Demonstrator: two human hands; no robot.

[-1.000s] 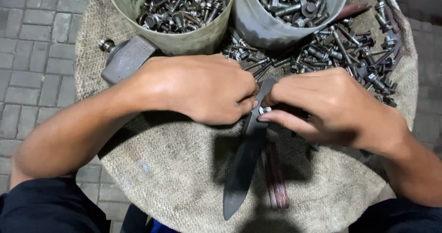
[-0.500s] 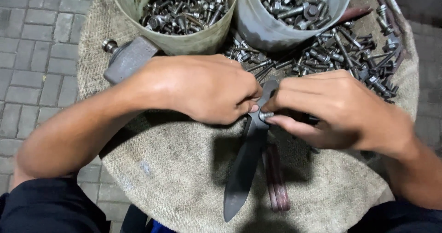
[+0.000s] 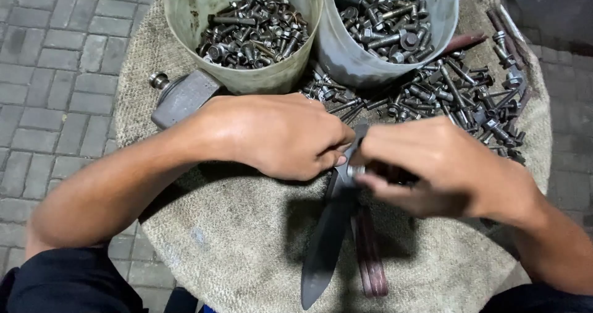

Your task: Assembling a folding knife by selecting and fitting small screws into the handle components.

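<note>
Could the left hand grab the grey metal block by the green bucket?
Probably yes. The left hand lies right next to the grey metal block, nothing sits between them, but it's busy at the dark blade.

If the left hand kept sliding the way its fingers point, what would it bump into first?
Probably the right hand. The left hand points sideways toward it, fingertips almost meeting over a small metal piece and the dark flat tool. That little piece might come first; depth is hard to judge.

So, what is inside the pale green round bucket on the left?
The pale green round bucket holds a heap of dark metal bolts and nuts. How deep it goes cannot be seen; the top layer covers the bottom.
</note>
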